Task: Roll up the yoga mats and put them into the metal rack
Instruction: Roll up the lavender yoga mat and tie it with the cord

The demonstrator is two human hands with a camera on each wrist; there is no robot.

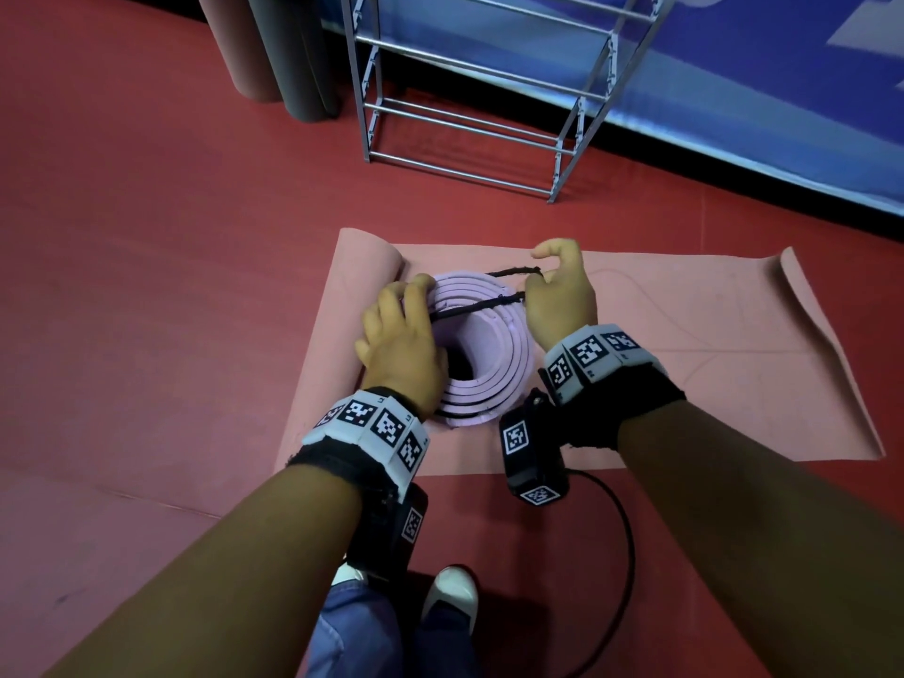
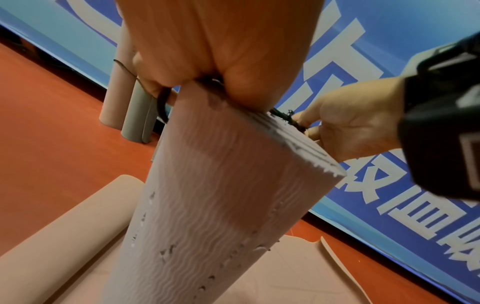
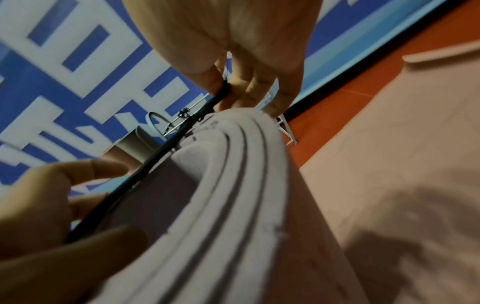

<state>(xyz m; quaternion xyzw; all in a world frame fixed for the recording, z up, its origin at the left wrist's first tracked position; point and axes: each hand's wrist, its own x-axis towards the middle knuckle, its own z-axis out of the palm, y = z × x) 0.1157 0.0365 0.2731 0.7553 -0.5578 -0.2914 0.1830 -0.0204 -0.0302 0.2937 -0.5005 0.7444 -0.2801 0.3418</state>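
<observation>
Four mats show: one pale pink rolled foam yoga mat [image 1: 494, 345] standing on end, one flat salmon-pink mat [image 1: 685, 364] under it, and two upright rolls, pink [image 1: 235, 46] and grey [image 1: 288, 56], beside the single silver metal tube rack [image 1: 469, 110]. The standing roll, ripple-textured with spiral layers, sits near the flat mat's left edge. The left hand [image 1: 398, 345] and right hand [image 1: 562, 296] both pinch a black elastic band [image 1: 489, 305] stretched over its top.

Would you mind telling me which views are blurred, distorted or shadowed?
Head view: sharp, wide-angle bending of the rack. Left wrist view: fairly sharp on the rolled mat, left hand close and soft. Right wrist view: motion-blurred, with shadows on the flat mat.
</observation>
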